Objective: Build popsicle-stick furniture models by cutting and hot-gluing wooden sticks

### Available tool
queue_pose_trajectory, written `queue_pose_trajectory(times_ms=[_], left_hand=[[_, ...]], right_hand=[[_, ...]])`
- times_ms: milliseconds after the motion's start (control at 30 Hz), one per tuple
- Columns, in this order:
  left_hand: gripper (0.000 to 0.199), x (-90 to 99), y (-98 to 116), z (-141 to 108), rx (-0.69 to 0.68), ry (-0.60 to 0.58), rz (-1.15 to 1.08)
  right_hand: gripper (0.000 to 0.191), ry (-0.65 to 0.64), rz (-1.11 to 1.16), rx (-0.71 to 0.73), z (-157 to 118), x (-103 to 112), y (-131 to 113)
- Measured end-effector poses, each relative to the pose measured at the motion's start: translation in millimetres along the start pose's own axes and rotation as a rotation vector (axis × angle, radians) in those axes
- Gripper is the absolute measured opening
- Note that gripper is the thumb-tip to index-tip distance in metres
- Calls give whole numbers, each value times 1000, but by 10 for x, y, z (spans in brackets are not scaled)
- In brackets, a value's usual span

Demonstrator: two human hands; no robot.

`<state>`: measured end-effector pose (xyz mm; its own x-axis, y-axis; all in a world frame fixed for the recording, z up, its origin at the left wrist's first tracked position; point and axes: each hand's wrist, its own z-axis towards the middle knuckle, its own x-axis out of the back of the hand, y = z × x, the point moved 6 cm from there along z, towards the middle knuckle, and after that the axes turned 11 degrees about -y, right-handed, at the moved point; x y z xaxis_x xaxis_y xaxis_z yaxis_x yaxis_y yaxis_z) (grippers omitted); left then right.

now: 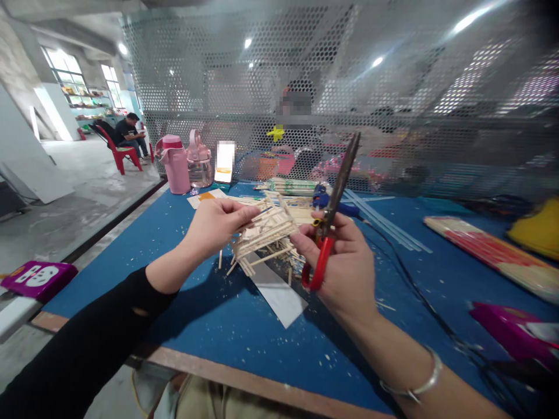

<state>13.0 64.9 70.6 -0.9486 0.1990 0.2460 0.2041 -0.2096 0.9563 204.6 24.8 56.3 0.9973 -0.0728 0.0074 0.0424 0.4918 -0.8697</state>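
My left hand [220, 222] grips the left side of a small model built of thin wooden sticks [266, 227], raised above the blue table. In my right hand [345, 262] is a pair of scissors [336, 192] with red handles, its dark blades closed and pointing up. The right thumb and fingertips come close to the model's right edge; whether they touch it I cannot tell. Below the model lie a white sheet of paper [279, 291] and loose stick scraps. A blue glue gun [323, 198] rests behind the scissors.
At the back stand a pink thermos [176, 166], a clear bottle [200, 163] and a lit phone [225, 162]. Packaged sticks [489, 250] lie at right. A black cable [406, 276] crosses the table. Purple power strips [41, 279] sit at both sides. A person [130, 134] sits far left.
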Motion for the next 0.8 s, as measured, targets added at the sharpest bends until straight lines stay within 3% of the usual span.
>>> queue_pose_trajectory(times_ms=[100, 267, 400, 600, 700, 800], left_hand=[[18, 18, -34, 16, -50, -4, -188], [17, -181, -32, -34, -33, -205, -189], [20, -237, -68, -36, 20, -185, -156], [47, -65, -199, -61, -113, -106, -285], [40, -106, -308, -130, -108, -129, -211], [33, -215, -385, -172, -70, -118, -310]], right_hand=[[38, 31, 8, -26, 16, 40, 31], [38, 24, -7, -32, 21, 38, 24], [38, -6, -1, -29, 15, 2, 12], [46, 54, 7, -41, 44, 104, 62], [46, 73, -16, -49, 61, 145, 81], [43, 61, -23, -37, 60, 139, 81]])
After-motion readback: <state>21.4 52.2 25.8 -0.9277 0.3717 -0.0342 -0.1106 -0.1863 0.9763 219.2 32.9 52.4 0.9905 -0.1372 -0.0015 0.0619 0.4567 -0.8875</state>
